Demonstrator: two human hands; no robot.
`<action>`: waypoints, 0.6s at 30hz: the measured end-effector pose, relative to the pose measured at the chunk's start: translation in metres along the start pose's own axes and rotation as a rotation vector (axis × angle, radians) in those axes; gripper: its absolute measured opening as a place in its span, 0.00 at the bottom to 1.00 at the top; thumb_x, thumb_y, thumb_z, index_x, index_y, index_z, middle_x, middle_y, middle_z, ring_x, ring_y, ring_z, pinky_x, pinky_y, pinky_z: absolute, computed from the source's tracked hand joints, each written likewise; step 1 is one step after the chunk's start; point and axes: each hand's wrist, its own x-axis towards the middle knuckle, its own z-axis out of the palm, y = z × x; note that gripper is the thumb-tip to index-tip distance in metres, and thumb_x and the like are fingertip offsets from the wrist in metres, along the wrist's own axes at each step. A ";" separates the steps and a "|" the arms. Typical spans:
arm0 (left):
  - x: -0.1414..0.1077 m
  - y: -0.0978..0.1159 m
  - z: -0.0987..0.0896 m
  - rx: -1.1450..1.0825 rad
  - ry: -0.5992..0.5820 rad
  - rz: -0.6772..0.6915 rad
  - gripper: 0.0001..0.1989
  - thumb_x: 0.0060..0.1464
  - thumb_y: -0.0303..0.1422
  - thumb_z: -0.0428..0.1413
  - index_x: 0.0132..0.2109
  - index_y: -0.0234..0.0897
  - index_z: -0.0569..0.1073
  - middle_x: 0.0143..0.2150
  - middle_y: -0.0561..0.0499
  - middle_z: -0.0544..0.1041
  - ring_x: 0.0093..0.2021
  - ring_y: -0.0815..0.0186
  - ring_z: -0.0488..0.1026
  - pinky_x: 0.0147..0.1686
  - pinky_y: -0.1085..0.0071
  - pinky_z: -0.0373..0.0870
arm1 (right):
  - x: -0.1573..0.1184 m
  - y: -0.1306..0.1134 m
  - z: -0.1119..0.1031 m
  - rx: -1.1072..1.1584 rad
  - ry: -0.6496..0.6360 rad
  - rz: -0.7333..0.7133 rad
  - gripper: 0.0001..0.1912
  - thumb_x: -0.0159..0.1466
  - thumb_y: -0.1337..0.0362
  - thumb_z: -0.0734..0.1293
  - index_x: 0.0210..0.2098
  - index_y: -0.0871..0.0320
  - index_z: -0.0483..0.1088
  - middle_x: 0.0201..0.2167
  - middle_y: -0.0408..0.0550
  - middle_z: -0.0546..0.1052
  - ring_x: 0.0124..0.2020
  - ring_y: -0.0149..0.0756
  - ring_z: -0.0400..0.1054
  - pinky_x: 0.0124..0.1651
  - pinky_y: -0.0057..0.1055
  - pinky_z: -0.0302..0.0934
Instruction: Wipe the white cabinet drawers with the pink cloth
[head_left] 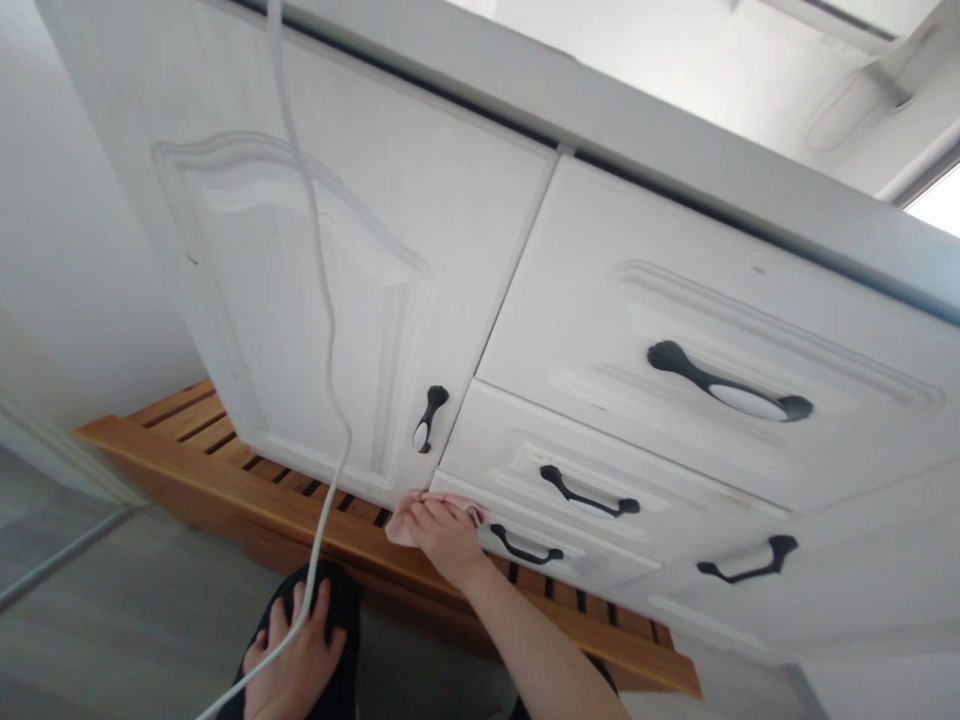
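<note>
In the head view, my right hand (445, 540) presses a pink cloth (403, 520) against the bottom of the white cabinet, at the seam between the door (315, 300) and the lowest drawer (472, 497). Part of the cloth is hidden under my fingers. My left hand (294, 655) lies on my dark-clothed knee (341, 610) with its fingers spread, holding nothing. A white cord (324, 290) runs down in front of the door and passes across my left hand.
Slatted wooden bench (225, 487) runs under the cabinet front, its edge close to my knee. Black handles stick out from the door (430, 418) and the drawers, including the top drawer handle (727, 385). Above is the countertop edge (600, 100); grey floor (150, 610) lies at the lower left.
</note>
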 end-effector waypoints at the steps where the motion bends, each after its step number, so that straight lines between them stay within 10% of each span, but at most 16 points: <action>1: -0.001 -0.001 0.000 0.014 -0.006 -0.003 0.33 0.60 0.39 0.46 0.71 0.36 0.55 0.72 0.35 0.55 0.69 0.42 0.52 0.55 0.52 0.60 | -0.007 0.001 0.006 0.004 -0.022 -0.025 0.14 0.74 0.64 0.57 0.55 0.54 0.69 0.56 0.44 0.74 0.58 0.35 0.61 0.57 0.36 0.57; 11: -0.001 -0.005 0.017 0.041 0.066 0.025 0.31 0.61 0.43 0.42 0.68 0.39 0.60 0.67 0.37 0.61 0.64 0.43 0.59 0.50 0.52 0.62 | -0.057 0.013 0.030 0.061 -0.093 -0.004 0.09 0.72 0.63 0.61 0.48 0.56 0.71 0.48 0.45 0.77 0.53 0.35 0.64 0.55 0.37 0.59; 18: 0.004 -0.006 0.035 -0.022 0.123 0.043 0.32 0.62 0.44 0.37 0.68 0.37 0.59 0.66 0.36 0.62 0.60 0.44 0.64 0.46 0.53 0.64 | -0.161 0.050 0.002 0.041 -0.119 0.092 0.15 0.72 0.68 0.60 0.56 0.55 0.69 0.54 0.45 0.76 0.59 0.32 0.63 0.53 0.33 0.60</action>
